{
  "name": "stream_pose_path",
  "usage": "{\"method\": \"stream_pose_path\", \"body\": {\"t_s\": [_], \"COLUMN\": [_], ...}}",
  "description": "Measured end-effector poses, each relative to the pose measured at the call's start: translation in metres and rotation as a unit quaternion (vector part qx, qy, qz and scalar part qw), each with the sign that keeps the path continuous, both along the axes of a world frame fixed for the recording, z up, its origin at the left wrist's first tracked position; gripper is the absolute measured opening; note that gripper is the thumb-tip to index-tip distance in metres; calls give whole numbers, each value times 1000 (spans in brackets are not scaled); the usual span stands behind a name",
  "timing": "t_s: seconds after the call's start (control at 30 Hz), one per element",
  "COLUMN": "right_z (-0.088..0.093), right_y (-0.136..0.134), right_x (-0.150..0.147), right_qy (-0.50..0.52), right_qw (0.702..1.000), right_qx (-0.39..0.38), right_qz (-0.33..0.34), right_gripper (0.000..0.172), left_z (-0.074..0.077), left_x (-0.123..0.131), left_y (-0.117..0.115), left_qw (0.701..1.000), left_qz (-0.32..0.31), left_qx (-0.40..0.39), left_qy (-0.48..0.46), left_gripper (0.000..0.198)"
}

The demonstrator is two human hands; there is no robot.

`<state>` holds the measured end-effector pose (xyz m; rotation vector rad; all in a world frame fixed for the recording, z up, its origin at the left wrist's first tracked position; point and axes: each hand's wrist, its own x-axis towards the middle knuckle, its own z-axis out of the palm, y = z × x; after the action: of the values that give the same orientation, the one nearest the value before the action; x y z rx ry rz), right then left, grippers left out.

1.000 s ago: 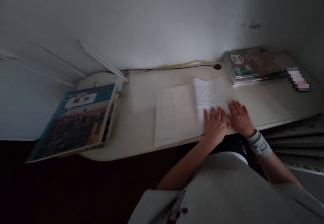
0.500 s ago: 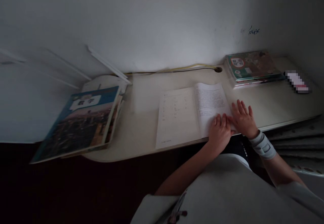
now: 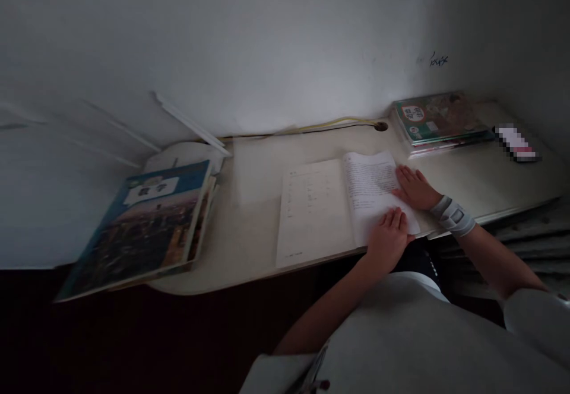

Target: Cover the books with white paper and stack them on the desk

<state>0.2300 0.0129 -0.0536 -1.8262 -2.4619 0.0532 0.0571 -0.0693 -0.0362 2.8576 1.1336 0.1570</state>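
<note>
An open book with printed pages lies on the desk in front of me, its right page curving up at the fold. My left hand rests on the lower part of that right page, fingers stretched out. Higher up, along the page's right edge, my right hand lies flat with its fingers extended. A grey wrist band wraps my right wrist. Neither hand grips anything.
On the left, a stack of large books overhangs the desk. A second book stack sits at the back right, beside a blurred-out phone. A yellow cable runs along the wall to a hole.
My right hand has moved up and slightly left along the right page's edge. My left hand stays low on the page. The view has shifted slightly.
</note>
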Motion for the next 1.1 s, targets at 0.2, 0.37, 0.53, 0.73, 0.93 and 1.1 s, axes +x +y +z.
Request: {"method": "stream_pose_path", "body": {"t_s": [0.2, 0.37, 0.53, 0.73, 0.93, 1.1], "right_z": [3, 23, 42, 47, 42, 39], "right_y": [4, 15, 37, 65, 74, 48], "right_x": [-6, -19, -28, -35, -42, -72], "right_qy": [-4, -34, -45, -64, -47, 3], "right_qw": [1000, 997, 996, 995, 996, 990], "right_qx": [4, 45, 56, 51, 69, 38], "right_qz": [-19, -59, -61, -60, -28, 138], "right_gripper": [64, 42, 39, 42, 45, 48], "left_z": [-2, -4, -6, -7, -11, 15], "left_x": [1, 0, 2, 1, 2, -10], "left_y": [0, 0, 0, 0, 1, 0], "left_qw": [1000, 1000, 1000, 1000, 1000, 994], "left_qz": [0, -2, 4, -1, -1, -90], "left_qx": [13, 13, 6, -3, 6, -24], "left_qy": [6, 5, 4, 4, -2, -57], "left_gripper": [52, 53, 53, 55, 54, 46]}}
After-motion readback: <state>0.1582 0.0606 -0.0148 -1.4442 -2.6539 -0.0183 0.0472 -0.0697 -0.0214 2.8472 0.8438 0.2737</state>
